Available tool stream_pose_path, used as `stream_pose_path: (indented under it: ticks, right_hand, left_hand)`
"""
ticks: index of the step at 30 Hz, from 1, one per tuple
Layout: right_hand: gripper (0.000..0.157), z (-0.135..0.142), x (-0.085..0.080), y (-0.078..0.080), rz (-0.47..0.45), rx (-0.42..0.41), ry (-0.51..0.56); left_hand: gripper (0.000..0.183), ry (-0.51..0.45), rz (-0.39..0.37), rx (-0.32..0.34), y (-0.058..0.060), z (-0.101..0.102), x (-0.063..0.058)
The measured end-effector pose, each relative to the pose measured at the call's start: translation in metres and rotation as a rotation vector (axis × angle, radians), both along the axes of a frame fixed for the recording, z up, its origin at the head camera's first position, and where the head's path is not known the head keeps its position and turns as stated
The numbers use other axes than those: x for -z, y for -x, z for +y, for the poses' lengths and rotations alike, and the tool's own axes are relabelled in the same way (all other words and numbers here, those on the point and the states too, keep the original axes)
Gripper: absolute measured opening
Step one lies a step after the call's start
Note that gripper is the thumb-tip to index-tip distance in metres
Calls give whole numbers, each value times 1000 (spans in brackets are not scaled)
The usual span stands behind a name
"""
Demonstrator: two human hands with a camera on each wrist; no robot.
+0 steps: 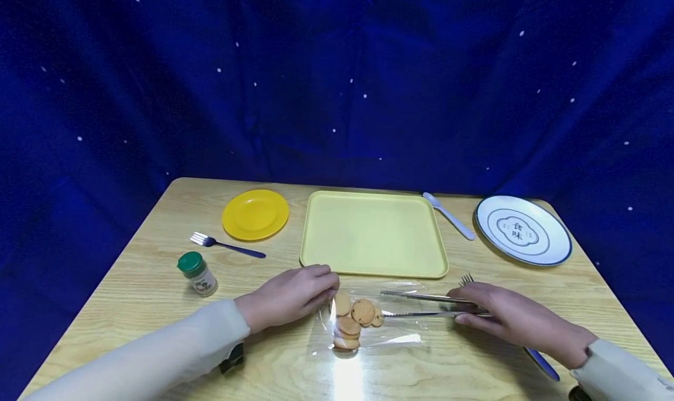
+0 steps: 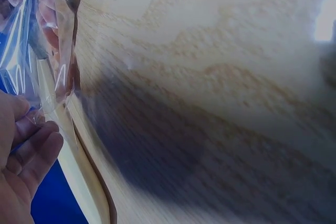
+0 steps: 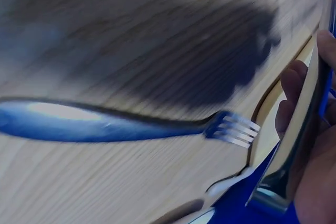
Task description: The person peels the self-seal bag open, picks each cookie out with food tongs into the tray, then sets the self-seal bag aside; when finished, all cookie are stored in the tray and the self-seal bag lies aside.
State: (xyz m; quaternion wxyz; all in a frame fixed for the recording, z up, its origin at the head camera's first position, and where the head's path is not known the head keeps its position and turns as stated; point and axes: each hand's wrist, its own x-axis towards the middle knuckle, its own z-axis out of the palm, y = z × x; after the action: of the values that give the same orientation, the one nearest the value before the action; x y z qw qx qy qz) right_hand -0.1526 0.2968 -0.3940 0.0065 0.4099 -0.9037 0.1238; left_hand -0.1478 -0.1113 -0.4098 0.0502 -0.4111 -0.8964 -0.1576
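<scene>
A clear plastic bag (image 1: 402, 338) of round cookies (image 1: 363, 311) lies on the table in the head view. My left hand (image 1: 297, 295) is at the bag's left end; in the left wrist view its thumb and fingers pinch the film. My right hand (image 1: 508, 314) grips metal tongs (image 1: 421, 297). The tongs' two arms are spread and point left, with their toothed tips over or inside the bag near the cookies; I cannot tell which. In the right wrist view the bent end of the tongs (image 3: 273, 190) shows beside the palm.
A pale yellow tray (image 1: 374, 234) lies behind the bag. To its left are a yellow plate (image 1: 256, 215), a fork (image 1: 231, 247) and a green-capped shaker (image 1: 197, 274). A light spoon (image 1: 450, 216) and white plate (image 1: 547, 237) lie right. A blue-handled fork (image 3: 105, 121) is under my right hand.
</scene>
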Motion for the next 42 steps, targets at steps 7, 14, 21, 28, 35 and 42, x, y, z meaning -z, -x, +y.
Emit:
stream_pose_path:
  ticks: [7, 14, 21, 28, 35, 42]
  right_hand:
    - [31, -23, 2, 5, -42, -47, -18]
    - [30, -34, 5, 8, -36, -64, -30]
    - [28, -30, 1, 6, 40, -100, 14]
    - [27, -4, -10, -5, 50, -54, 72]
    - [37, 48, -22, -14, 29, 5, 182]
    - [37, 76, -25, 7, 55, 70, 227]
  left_hand:
    - [8, 9, 10, -1, 0, 0, 0]
    - [8, 14, 17, -5, -1, -1, 0]
    - [8, 11, 6, -10, -1, -4, 1]
    - [8, -4, -15, 1, -1, -6, 2]
    - [8, -6, -2, 7, 0, -4, 3]
    - [8, 1, -6, 14, 1, -5, 3]
